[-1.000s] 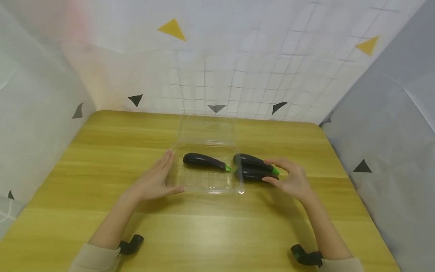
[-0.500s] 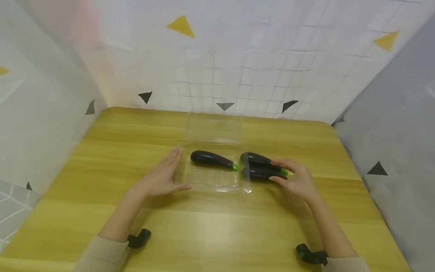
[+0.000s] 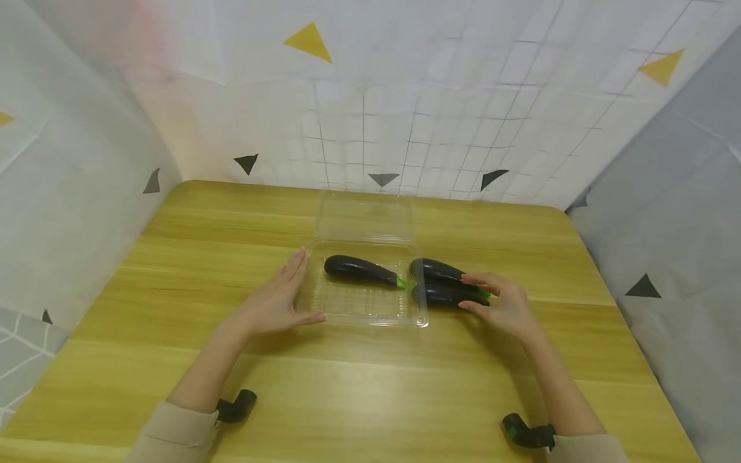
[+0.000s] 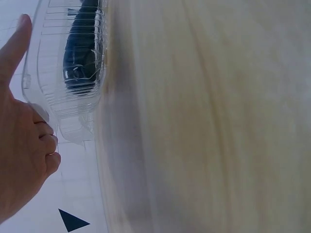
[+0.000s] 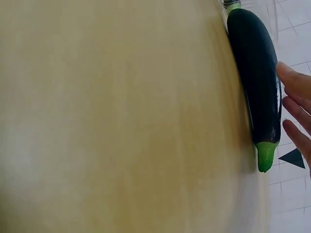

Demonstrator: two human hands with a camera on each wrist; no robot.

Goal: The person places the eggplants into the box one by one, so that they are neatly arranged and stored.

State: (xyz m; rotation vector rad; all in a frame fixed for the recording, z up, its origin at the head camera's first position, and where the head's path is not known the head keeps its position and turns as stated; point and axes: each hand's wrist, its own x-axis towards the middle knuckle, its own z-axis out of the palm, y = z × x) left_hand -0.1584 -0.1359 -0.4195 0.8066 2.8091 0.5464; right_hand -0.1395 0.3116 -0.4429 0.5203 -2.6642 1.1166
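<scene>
One dark eggplant (image 3: pixel 359 270) with a green stem lies inside a clear plastic clamshell box (image 3: pixel 359 308), whose lid (image 3: pixel 365 215) is folded back. My left hand (image 3: pixel 272 302) spans the box's left side, fingers extended along the wall and thumb at the front edge. Right of the box, a far eggplant (image 3: pixel 437 270) and a near eggplant (image 3: pixel 442 296) lie side by side, their left ends behind the clear wall. Over their stem ends is my right hand (image 3: pixel 500 305), thumb and fingers spread. In the right wrist view its thumb (image 5: pixel 291 77) reaches the near eggplant's upper edge.
All of it stands on a wood-grain table (image 3: pixel 359 386). A white rear wall (image 3: pixel 359 116) with grid lines and triangle stickers rises behind it, with pale panels left and right. Black wrist devices (image 3: pixel 237 406) sit near both sleeves.
The head view has shifted, so the whole scene appears a little further right than a second ago. Hands, box and eggplants keep nearly the same places relative to each other.
</scene>
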